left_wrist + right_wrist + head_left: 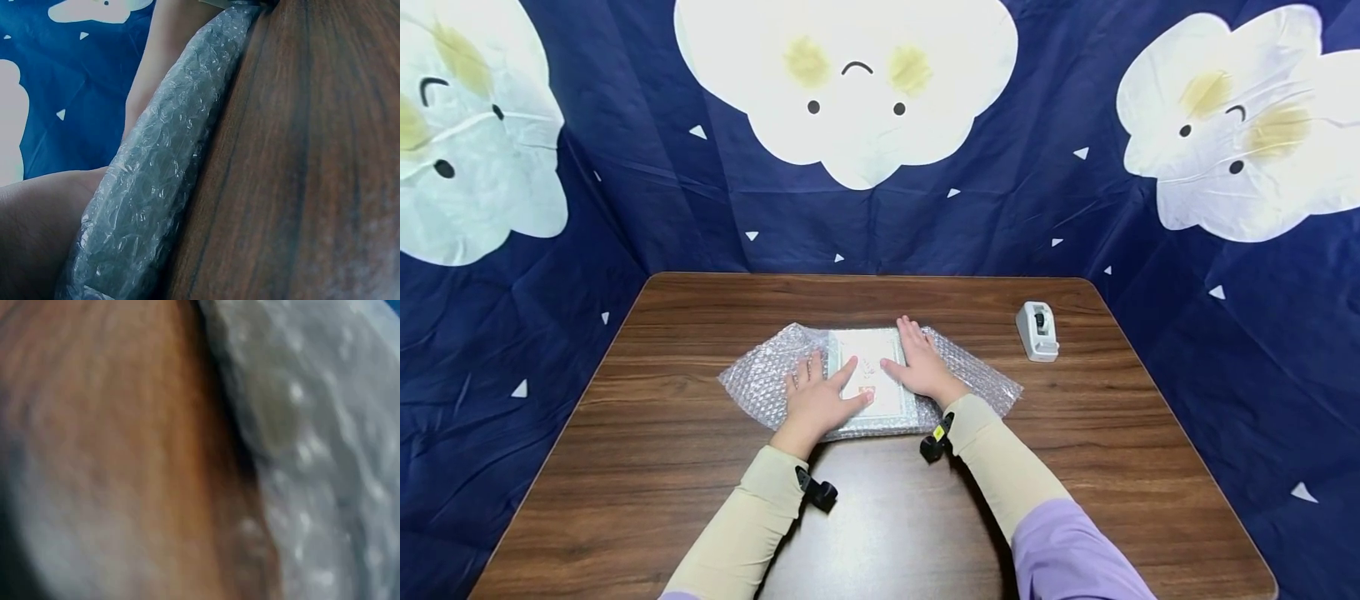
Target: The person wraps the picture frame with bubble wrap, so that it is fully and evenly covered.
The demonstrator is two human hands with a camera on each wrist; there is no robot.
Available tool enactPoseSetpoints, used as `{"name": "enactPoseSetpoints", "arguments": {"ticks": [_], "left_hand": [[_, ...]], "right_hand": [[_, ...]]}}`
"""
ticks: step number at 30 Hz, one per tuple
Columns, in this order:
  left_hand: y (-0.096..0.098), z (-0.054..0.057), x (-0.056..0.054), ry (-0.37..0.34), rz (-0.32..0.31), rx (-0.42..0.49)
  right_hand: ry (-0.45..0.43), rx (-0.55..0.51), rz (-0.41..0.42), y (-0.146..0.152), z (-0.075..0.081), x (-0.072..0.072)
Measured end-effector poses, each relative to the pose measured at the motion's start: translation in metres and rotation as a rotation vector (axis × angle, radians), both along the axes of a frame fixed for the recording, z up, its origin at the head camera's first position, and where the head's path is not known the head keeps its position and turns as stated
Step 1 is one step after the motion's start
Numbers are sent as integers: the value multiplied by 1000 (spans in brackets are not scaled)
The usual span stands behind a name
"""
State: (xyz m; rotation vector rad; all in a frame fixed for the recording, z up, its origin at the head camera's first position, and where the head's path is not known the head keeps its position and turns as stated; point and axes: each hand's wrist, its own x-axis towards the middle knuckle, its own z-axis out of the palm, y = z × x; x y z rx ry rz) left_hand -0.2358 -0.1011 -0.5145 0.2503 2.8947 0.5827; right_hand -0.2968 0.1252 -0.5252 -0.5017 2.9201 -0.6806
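Clear bubble wrap (758, 385) flares either side of the pale frame (887, 406) on the desk (625, 475), your left hand (822, 402) and right hand (921, 362) spread over them; expect a light, stiff, fragile core in slippery padding, best held by opposite edges.

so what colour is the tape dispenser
The tape dispenser is white, with a black centre; it shows best in the head view.

I wear close-fitting cream sleeves (739, 521) at lower centre, giving way to lilac fabric (1071, 550) toward the frame's bottom edge, with a small black left wrist camera (824, 497) and a matching right wrist camera (931, 451), the latter marked by a yellow patch (939, 432).
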Motion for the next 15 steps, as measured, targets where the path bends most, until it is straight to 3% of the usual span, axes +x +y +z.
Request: {"name": "enactPoseSetpoints", "arguments": {"ticks": [8,15], "left_hand": [[0,-2,0,-2,7,6],[-1,-3,0,-6,10,4]], "right_hand": [[5,104,-81,32,-7,-3],[19,150,-139,75,-10,4]]}}
